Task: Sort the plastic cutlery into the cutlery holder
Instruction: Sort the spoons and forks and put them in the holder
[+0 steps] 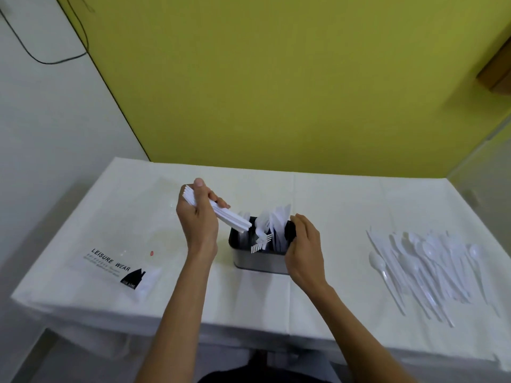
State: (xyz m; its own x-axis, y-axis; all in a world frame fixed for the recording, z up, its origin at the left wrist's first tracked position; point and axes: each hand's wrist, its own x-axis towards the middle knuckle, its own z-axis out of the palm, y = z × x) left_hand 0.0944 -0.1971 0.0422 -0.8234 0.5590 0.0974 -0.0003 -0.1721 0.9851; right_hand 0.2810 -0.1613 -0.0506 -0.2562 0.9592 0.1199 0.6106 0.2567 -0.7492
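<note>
A metal cutlery holder (260,262) with a black inside stands at the table's middle. White forks (261,241) and knives (279,219) stick out of it. My left hand (197,217) grips a stacked bundle of white cutlery (229,218), its lower end angled down at the holder's left compartment. My right hand (304,250) grips the holder's right side. A spread pile of white spoons and other cutlery (425,266) lies on the table to the right.
A clear plastic bag printed "LEISURE WEAR" (121,261) lies on the left of the white tablecloth (331,205). A yellow wall rises behind the table. The table's front edge is near my body.
</note>
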